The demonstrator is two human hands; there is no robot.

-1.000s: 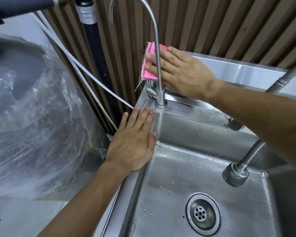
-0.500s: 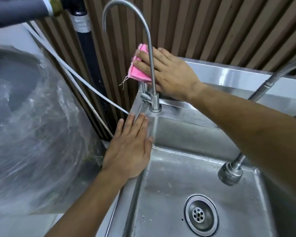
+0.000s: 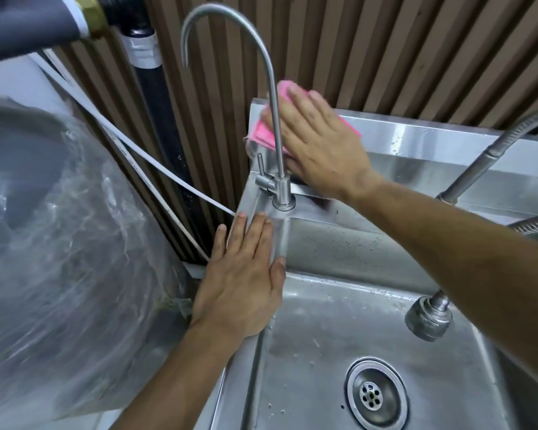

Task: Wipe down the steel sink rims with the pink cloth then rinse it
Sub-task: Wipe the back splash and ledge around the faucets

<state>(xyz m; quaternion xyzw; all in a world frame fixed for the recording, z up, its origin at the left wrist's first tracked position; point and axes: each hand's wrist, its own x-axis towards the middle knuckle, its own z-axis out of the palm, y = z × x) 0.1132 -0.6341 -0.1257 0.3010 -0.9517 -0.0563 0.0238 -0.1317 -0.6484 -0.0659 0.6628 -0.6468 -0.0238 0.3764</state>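
Near the upper middle of the frame the right hand [image 3: 320, 144] lies flat, fingers straight and close together, pressing the pink cloth [image 3: 266, 131] against the raised steel back rim [image 3: 448, 131] of the sink, at that rim's left end. The cloth shows as a pink patch under and to the left of the fingers, with another edge peeking out to the right of the knuckles; it sits just behind the thin gooseneck tap [image 3: 272, 97], whose stem crosses in front of the fingers. Below it, at the middle left, the left hand [image 3: 246, 280] rests palm down on the sink's left rim [image 3: 255, 203], fingers straight and together, pointing toward the tap base, with the thumb lying over the inner edge of the basin. It holds nothing. The basin [image 3: 323, 352] fills the lower right, spotted with water drops, and its round drain [image 3: 375, 395] sits near the bottom edge. A spray head [image 3: 427, 318] on a flexible metal hose [image 3: 491, 150] hangs over the basin at the right, partly behind the right forearm. Clear plastic wrap [image 3: 59, 259] covers a bulky dark shape along the left side, and a white tube [image 3: 156, 169] runs diagonally across the brown slatted wall [image 3: 385, 51].
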